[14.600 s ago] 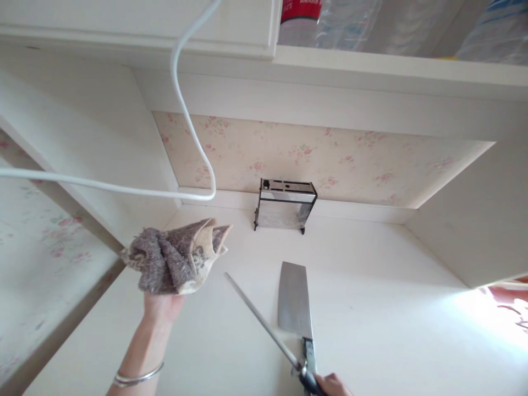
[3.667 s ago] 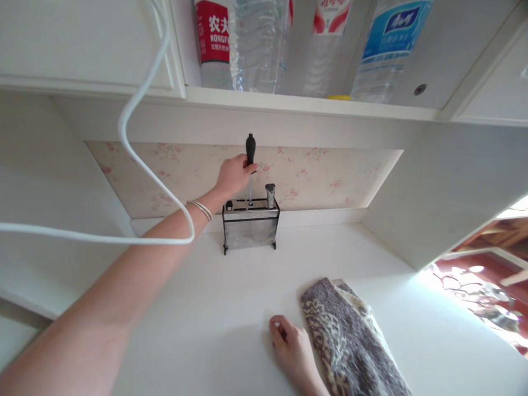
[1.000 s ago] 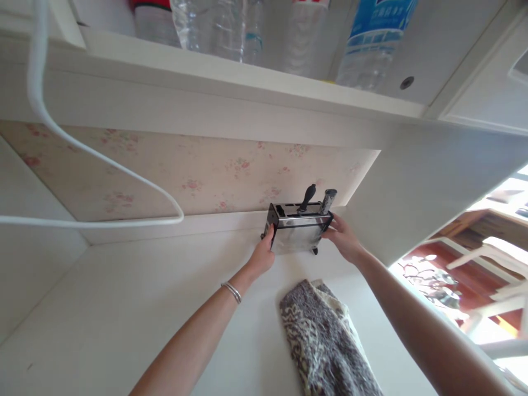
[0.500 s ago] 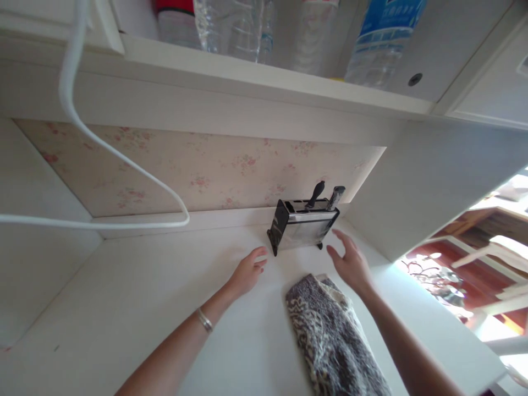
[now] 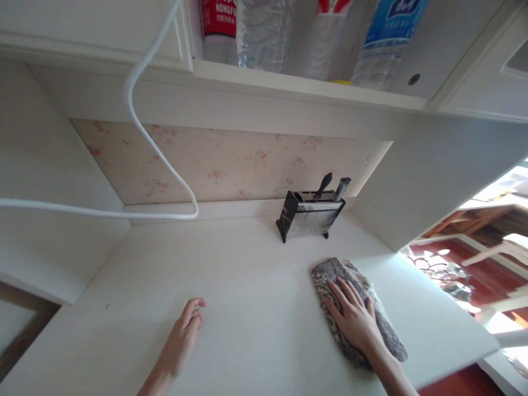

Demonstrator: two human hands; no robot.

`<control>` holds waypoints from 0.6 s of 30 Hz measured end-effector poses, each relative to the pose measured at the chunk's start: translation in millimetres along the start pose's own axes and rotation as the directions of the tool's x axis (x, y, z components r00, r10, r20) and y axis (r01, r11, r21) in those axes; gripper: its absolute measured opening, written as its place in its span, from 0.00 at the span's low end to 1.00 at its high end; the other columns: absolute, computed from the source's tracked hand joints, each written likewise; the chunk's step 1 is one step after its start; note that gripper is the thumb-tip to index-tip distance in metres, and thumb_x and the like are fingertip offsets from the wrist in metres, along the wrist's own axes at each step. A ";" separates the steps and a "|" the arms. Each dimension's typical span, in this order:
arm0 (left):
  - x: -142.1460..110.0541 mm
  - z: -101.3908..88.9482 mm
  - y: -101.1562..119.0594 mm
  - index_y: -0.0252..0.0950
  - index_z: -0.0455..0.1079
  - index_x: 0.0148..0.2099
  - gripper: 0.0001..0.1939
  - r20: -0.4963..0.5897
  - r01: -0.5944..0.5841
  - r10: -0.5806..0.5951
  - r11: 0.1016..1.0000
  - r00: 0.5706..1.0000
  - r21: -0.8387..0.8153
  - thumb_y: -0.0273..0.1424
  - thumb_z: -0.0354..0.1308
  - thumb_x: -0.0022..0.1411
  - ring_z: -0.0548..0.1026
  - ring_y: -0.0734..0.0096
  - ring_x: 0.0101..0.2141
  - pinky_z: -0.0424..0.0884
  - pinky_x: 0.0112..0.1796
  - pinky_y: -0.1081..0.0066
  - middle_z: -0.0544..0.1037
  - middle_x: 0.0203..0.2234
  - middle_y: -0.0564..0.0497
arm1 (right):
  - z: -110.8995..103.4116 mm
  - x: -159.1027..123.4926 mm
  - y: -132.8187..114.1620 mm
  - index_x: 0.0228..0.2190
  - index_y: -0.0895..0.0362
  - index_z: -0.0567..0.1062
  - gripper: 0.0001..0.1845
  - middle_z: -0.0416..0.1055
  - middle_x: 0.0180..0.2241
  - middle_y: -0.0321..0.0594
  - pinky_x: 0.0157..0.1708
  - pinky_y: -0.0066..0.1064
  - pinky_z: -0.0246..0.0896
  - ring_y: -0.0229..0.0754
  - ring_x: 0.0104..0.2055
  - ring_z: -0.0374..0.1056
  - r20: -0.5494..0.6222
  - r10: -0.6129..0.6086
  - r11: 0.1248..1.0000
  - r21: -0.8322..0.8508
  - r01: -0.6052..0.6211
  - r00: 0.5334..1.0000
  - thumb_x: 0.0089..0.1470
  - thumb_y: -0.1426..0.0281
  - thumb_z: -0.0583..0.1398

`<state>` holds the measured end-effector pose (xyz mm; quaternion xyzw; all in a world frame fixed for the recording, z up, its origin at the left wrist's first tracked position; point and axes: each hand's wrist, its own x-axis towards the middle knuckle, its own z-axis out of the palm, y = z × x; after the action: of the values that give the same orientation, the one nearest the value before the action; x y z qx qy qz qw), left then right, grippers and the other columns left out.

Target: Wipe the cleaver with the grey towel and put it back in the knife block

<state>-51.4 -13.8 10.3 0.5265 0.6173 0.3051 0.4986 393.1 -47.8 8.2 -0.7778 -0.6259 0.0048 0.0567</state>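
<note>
My right hand (image 5: 355, 319) lies flat with its fingers spread on top of a folded grey and cream patterned towel (image 5: 385, 324). The towel rests on the white surface towards the right. Off to the left, my left hand (image 5: 185, 333) hovers or rests low over the surface, its fingers loosely curled and apart, with nothing seen in them. Neither hand touches the black and silver knife block (image 5: 313, 220), which stands upright near the back wall. Two dark handles (image 5: 325, 184) stick up from its slots.
A white cable (image 5: 165, 162) hangs across the upper left, close to the camera. Overhead, an open shelf (image 5: 305, 88) holds several plastic bottles (image 5: 381, 44). A white side panel (image 5: 412, 176) bounds the right. Flowered wallpaper (image 5: 231, 165) covers the back.
Both hands have left the knife block's sides. My right hand has come down onto the towel; my left hand has drawn back and to the left. The view has shifted slightly.
</note>
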 end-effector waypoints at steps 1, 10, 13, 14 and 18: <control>-0.4 -2.4 -0.5 0.44 0.59 0.45 0.12 0.009 0.010 -0.009 0.999 1.000 -0.036 0.39 0.45 0.59 0.58 0.71 0.21 0.56 0.24 0.73 0.59 0.22 0.59 | -1.1 5.0 9.9 0.62 0.44 0.58 0.32 0.50 0.66 0.38 0.61 0.67 0.32 0.53 0.69 0.40 -0.009 0.013 1.000 -0.016 -0.013 1.000 0.61 0.49 0.44; -3.0 -4.6 7.4 0.40 0.58 0.30 0.05 0.086 -0.060 0.067 0.995 0.994 -0.083 0.35 0.45 0.53 0.53 0.74 0.20 0.50 0.22 0.75 0.55 0.19 0.60 | -5.9 17.2 40.7 0.61 0.45 0.60 0.33 0.50 0.66 0.41 0.59 0.70 0.33 0.57 0.68 0.42 0.036 -0.011 0.998 0.057 0.009 0.999 0.59 0.47 0.46; -4.1 -4.9 6.5 0.40 0.59 0.31 0.05 0.083 -0.084 0.091 0.993 0.992 -0.086 0.34 0.44 0.53 0.53 0.74 0.21 0.49 0.22 0.75 0.56 0.20 0.59 | -18.1 13.3 24.9 0.59 0.46 0.64 0.32 0.54 0.64 0.43 0.59 0.70 0.34 0.59 0.67 0.44 0.001 -0.016 0.993 0.115 0.016 1.000 0.59 0.47 0.47; -4.6 -5.1 6.3 0.40 0.59 0.31 0.05 0.077 -0.086 0.093 0.993 0.993 -0.086 0.33 0.44 0.53 0.53 0.74 0.21 0.49 0.22 0.75 0.56 0.20 0.59 | -25.5 10.5 17.3 0.57 0.48 0.67 0.31 0.58 0.63 0.44 0.60 0.68 0.37 0.59 0.67 0.46 -0.051 -0.020 0.988 0.154 0.028 0.999 0.59 0.48 0.46; -7.5 -5.7 7.7 0.39 0.60 0.30 0.05 0.054 -0.098 0.103 0.991 0.993 -0.091 0.32 0.44 0.52 0.53 0.75 0.21 0.50 0.23 0.75 0.57 0.19 0.59 | -64.1 -15.0 -18.8 0.54 0.47 0.69 0.26 0.68 0.55 0.45 0.57 0.51 0.57 0.57 0.58 0.61 -0.304 -0.012 0.894 0.424 0.146 0.953 0.59 0.52 0.50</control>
<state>-54.5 -18.1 21.3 0.5431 0.5610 0.3411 0.5234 376.6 -63.7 72.7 -0.7101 -0.6244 0.0289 0.3240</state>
